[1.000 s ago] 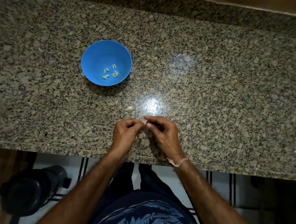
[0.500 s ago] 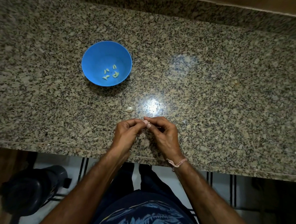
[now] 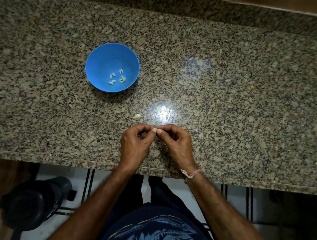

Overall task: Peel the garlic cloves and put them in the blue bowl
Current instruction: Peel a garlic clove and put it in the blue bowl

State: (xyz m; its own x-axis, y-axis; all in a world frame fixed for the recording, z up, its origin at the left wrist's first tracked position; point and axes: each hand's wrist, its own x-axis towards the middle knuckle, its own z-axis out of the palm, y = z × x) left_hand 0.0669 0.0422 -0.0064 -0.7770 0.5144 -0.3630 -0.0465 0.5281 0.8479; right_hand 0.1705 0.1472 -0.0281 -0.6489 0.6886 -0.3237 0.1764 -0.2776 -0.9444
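Observation:
A blue bowl (image 3: 100, 64) stands on the granite counter, left of centre, with several peeled garlic cloves (image 3: 117, 78) at its bottom. Near the counter's front edge my left hand (image 3: 135, 145) and my right hand (image 3: 175, 143) meet fingertip to fingertip. Between them they pinch a small garlic clove (image 3: 155, 129), mostly hidden by the fingers. One unpeeled clove (image 3: 137, 116) lies loose on the counter just beyond my left hand.
The granite counter (image 3: 227, 86) stretches wide to the right and back, ending at a raised back ledge. Small scraps of garlic skin (image 3: 196, 129) lie right of my hands. Below the counter edge on the left stands a dark round container (image 3: 34, 201) on the floor.
Both hands stay together on the clove at the front edge, with only small finger shifts. The bowl and the loose clove have not moved.

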